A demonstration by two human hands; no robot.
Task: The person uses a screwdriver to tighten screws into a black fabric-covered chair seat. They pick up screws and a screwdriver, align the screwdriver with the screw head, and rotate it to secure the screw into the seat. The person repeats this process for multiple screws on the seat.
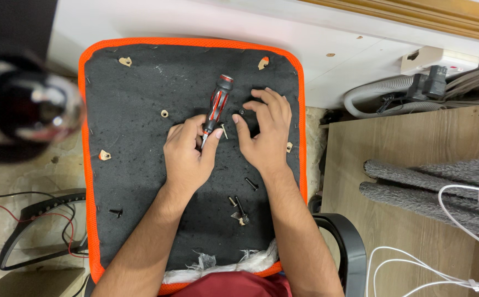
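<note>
Screwdriver (217, 105), red-and-black handle, upright in closed left hand (187, 154); right hand (264, 135) loosely open, empty

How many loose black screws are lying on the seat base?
4 that I can make out: one at the left edge, one by the right wrist, two near the bottom. Hands may hide more.
</note>
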